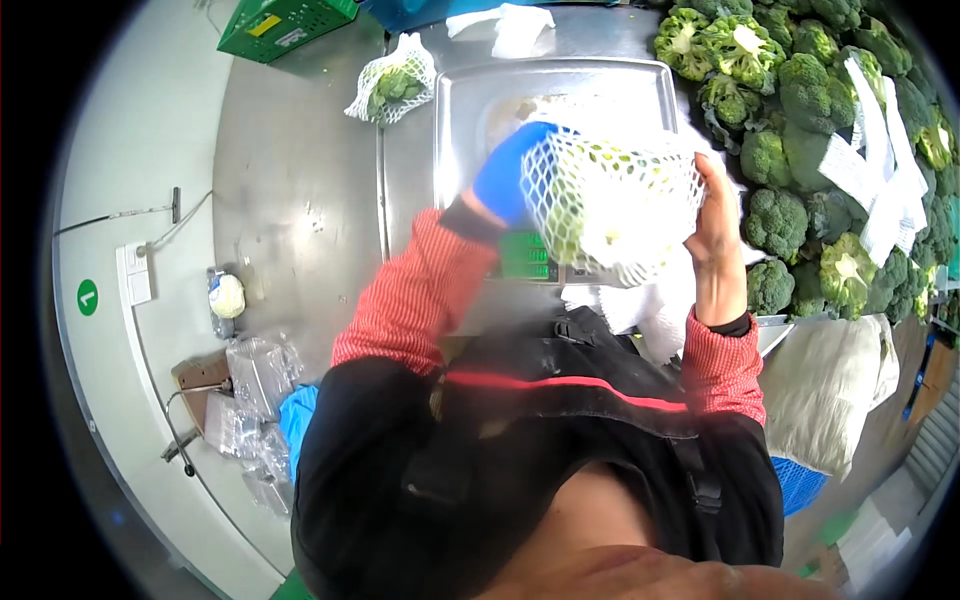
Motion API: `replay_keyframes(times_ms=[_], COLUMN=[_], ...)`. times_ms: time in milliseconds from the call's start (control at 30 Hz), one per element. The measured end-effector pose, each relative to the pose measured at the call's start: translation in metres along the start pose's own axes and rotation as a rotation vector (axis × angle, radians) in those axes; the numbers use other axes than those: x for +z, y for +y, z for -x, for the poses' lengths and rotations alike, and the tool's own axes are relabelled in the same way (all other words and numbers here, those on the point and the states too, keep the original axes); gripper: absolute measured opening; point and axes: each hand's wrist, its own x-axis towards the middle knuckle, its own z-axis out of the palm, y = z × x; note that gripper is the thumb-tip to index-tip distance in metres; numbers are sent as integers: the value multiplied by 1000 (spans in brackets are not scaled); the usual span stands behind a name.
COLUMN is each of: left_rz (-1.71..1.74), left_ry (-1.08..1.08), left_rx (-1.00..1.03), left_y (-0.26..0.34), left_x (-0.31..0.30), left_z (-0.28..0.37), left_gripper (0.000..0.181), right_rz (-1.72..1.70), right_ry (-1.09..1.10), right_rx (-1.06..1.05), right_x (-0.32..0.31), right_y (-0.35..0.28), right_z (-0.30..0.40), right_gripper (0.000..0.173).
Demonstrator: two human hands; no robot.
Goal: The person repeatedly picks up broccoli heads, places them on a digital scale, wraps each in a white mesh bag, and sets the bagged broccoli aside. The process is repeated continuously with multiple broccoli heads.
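White foam netting (pixel 611 199) with broccoli in it, the cut stems towards the camera, is held up over the front of a steel weighing scale's tray (pixel 442 112). My left hand (pixel 517 169), in a blue glove, grips its left side, the fingers partly hidden by the mesh. Bare, my right hand (pixel 716 206) holds the right side with its fingers around the edge. Below the netting shows part of the scale's green display (pixel 525 255). More white foam nets (pixel 637 307) lie between the scale and my body.
A netted green vegetable (pixel 396 86) sits left of the scale on the steel table (pixel 292 165). Heaped broccoli (pixel 814 90) fills the right side, with white nets (pixel 877 165) on top. A green crate (pixel 289 26) stands at the back left; plastic bags (pixel 259 375) hang near the wall.
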Motion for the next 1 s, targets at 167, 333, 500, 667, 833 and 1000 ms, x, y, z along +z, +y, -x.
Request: replay_keyframes(times_ms=[167,333,500,667,833,1000], left_rz=[315,-649,-679,-16,-247,31], left_ry=[121,174,93,-128,488,663], left_rx=[-45,337,295,294,406,638], left_y=[-7,7,19,86,149,188], left_x=[12,7,-41,-97,-180,-246], left_z=[24,24,38,59,100,111], left_gripper=[27,28,52,48,45,52], right_rz=[322,13,240,1432,2406,2706], right_ry=[126,-42,29,-187,577,758], right_rx=[-37,170,153,-81,-772,-911], right_x=[69,40,84,102,24,-35], right_y=[16,43,53,11,-74,-136], right_z=[44,9,-32,-65,-125,-154], right_gripper=[42,46,49,50,37,36])
